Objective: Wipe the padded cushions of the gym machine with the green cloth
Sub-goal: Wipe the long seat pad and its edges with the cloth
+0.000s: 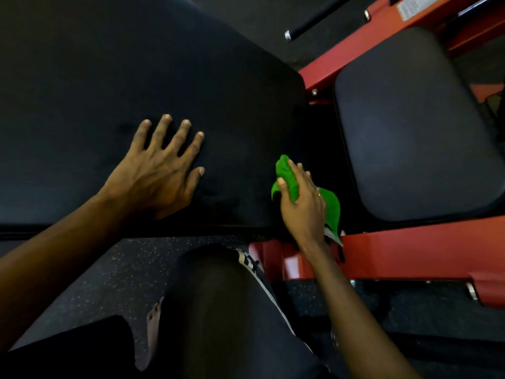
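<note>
A large black padded cushion fills the upper left of the view. My left hand lies flat on it with the fingers spread. My right hand grips the green cloth against the right end of that cushion, beside the dark gap. Part of the cloth hangs out below my palm. A second, smaller black cushion sits to the right across the gap.
The red machine frame runs under and behind the cushions. A black bar with a chrome end lies at the top. My knee in dark trousers and a bare foot are over the speckled rubber floor.
</note>
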`<action>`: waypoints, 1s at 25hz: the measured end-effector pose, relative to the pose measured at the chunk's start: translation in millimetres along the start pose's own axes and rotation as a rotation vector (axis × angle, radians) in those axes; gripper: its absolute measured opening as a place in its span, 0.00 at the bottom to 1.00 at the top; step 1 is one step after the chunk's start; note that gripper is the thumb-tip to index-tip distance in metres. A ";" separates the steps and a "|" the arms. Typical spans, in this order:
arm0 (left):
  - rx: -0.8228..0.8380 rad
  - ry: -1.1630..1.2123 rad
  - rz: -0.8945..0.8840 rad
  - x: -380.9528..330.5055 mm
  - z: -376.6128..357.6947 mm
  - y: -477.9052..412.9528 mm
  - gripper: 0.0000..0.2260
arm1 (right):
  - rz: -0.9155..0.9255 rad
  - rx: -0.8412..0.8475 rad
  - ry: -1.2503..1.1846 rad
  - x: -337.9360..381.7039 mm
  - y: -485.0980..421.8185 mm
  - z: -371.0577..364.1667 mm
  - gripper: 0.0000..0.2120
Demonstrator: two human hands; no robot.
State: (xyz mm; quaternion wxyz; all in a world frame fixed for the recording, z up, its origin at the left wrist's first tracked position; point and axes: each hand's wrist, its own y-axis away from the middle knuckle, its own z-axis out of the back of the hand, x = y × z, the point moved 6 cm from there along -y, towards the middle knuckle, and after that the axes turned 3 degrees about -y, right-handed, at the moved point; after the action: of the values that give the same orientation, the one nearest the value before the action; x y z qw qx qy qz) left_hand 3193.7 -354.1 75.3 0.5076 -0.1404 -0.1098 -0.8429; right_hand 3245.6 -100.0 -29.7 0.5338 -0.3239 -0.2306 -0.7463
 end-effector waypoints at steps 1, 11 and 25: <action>0.001 -0.002 0.002 0.2 -0.7 -0.1 0.32 | -0.020 -0.016 -0.016 8.2 -1.9 -1.8 0.26; 0.051 0.013 0.023 -0.7 4.8 0.2 0.33 | 0.187 0.056 0.002 24.9 -19.1 -15.9 0.25; 0.144 0.195 -0.082 -17.8 -2.2 -34.0 0.27 | 0.455 0.074 -0.069 102.3 81.6 -29.3 0.21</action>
State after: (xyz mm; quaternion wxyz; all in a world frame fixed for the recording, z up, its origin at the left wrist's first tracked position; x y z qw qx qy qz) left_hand 3171.2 -324.5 65.6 0.4898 -0.0166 -0.1257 -0.8626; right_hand 3293.3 -212.9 24.8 0.6916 -0.3732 -0.1971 -0.5862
